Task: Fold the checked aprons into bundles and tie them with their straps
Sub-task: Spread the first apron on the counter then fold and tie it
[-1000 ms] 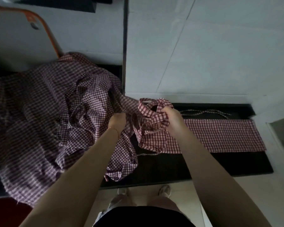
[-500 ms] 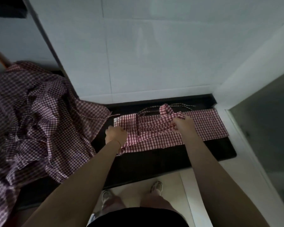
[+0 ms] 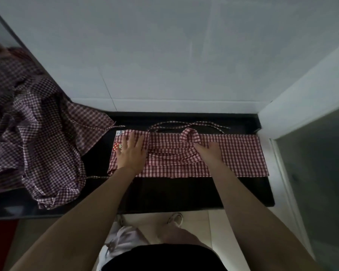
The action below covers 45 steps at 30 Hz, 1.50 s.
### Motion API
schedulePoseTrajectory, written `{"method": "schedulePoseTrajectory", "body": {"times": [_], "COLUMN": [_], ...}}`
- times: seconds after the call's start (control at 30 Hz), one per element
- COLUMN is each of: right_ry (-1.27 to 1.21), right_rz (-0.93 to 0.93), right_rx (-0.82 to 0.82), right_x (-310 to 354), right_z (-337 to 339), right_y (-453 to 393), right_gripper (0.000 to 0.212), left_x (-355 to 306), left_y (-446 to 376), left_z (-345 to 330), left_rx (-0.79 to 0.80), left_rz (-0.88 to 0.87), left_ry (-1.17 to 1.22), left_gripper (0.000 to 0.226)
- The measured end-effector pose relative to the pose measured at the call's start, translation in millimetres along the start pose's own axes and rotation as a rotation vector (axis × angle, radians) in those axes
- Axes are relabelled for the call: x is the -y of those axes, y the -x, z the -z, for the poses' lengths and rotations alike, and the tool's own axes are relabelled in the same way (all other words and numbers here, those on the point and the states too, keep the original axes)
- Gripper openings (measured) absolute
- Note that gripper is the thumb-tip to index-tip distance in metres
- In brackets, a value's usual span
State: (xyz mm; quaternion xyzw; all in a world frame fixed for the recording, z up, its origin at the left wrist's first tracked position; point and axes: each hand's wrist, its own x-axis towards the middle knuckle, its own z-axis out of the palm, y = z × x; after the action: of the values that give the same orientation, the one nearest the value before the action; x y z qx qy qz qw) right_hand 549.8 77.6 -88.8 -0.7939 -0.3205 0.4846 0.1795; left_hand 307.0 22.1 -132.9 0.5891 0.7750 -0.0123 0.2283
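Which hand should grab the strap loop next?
Probably the right hand. Its fingertips lie just below the strap loop on the apron. The left hand is pressed flat near the apron's left end, farther away.

wall (image 3: 164,55): pale tiles, behind worktop | worktop (image 3: 184,192): black, glossy | floor (image 3: 196,218): light tiles, below worktop | light: dim

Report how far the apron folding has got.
Done: one apron lies in a long flat strip on the counter. In hand: left hand and right hand press it flat. Left: bundling it, tying its straps, then the heap of aprons.
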Motion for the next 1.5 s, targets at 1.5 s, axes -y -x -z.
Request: {"method": "schedulePoseTrajectory", "body": {"times": [1.5], "right_ry": [1.153], "right_rz": [0.907], "right_rx": [-0.097], "right_x": [-65.9], "right_z": [-41.1], "right_y": [-68.8], "right_gripper": [0.063], "left_x": [22.4], "left_y": [-32.6], "left_z": [-53.1], "left_rx": [-0.119], "left_rz": [-0.025], "left_ry": [-0.112], "left_gripper": [0.067]}}
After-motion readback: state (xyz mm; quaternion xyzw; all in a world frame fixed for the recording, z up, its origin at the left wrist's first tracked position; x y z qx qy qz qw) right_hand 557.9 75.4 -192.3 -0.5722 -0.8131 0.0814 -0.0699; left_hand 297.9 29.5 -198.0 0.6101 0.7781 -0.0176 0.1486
